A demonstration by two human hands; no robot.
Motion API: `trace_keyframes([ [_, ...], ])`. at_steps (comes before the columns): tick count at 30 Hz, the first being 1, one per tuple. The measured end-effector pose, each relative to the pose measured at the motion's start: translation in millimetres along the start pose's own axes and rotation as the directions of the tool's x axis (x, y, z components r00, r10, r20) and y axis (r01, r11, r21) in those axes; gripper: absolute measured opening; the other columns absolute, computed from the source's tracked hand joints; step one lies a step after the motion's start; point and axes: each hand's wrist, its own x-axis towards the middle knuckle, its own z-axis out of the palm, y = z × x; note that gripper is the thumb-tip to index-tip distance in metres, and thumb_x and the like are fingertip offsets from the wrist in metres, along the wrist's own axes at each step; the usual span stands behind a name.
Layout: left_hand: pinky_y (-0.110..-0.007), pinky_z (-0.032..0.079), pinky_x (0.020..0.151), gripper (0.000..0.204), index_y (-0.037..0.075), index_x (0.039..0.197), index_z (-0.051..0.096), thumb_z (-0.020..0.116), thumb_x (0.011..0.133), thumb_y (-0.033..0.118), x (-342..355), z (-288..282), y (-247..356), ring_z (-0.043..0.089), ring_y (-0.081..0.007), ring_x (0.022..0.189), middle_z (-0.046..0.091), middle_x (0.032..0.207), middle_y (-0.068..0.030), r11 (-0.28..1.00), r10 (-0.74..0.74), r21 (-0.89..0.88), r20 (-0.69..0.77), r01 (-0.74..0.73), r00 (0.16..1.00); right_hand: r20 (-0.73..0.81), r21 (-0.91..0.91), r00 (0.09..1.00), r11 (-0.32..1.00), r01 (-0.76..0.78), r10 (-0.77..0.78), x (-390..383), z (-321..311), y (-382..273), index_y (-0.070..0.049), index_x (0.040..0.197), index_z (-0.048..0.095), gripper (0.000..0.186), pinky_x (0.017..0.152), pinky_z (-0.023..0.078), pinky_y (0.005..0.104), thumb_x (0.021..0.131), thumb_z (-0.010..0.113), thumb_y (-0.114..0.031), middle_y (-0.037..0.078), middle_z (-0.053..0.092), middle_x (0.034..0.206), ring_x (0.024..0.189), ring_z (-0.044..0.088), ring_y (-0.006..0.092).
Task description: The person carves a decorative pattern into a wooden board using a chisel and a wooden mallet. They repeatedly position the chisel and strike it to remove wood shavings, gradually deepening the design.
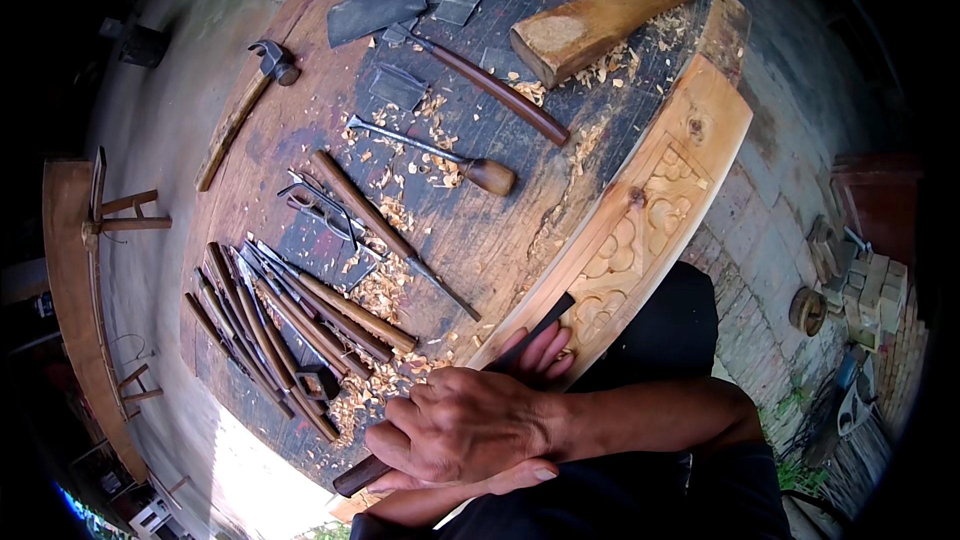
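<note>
A carving chisel (pixel 543 328) with a long black blade and a dark wooden handle lies slanted over the near end of a carved wooden board (pixel 664 190). My right hand (pixel 465 425) is closed around its handle, forearm reaching in from the right. Crossing underneath from the lower left is my left hand (pixel 545 352); its fingers curl against the blade at the board's surface, the thumb points out below my right wrist, and its palm is hidden. Raised scroll and flower shapes cover the board, which runs along the right edge of the wooden workbench (pixel 560 205).
Left of my hands, several chisels (pixel 290 325) lie bunched among wood shavings (pixel 395 300). Farther off are a hammer (pixel 250 105), a wooden mallet (pixel 605 30), loose chisels (pixel 435 155) and sandpaper sheets (pixel 375 12). Wood blocks (pixel 870 290) are stacked at right.
</note>
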Motion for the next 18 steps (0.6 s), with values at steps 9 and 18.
trace_keyframes([
  [9, -0.06, 0.031, 0.128, 0.073, 0.013, 0.169, 0.024, 0.047, 0.112, 0.05, 0, -6, -11, 0.031, -0.0476, 0.158, 0.023, 0.171, -0.0335, 0.992, 0.03, -0.12, 0.001, -0.03, 1.0, 0.082, -0.017, 0.996, 1.0, -0.024, 0.025, 9, -12, -3, -0.011, 0.083, 0.051, 0.049, 0.05, 0.041, 0.0298, 0.101, 0.065, -0.054, 0.002, 0.046, 0.068, 0.055, 0.052, 0.0135],
  [18, -0.06, 0.032, 0.127, 0.073, 0.011, 0.169, 0.024, 0.047, 0.112, 0.051, 5, -1, 0, 0.031, -0.0474, 0.158, 0.024, 0.171, -0.0333, 0.996, 0.013, -0.088, 0.018, -0.011, 1.0, 0.005, -0.019, 1.0, 1.0, -0.023, 0.023, 8, -8, 2, -0.013, 0.082, 0.052, 0.048, 0.051, 0.04, 0.03, 0.102, 0.064, -0.055, 0.001, 0.045, 0.07, 0.055, 0.051, 0.0129],
])
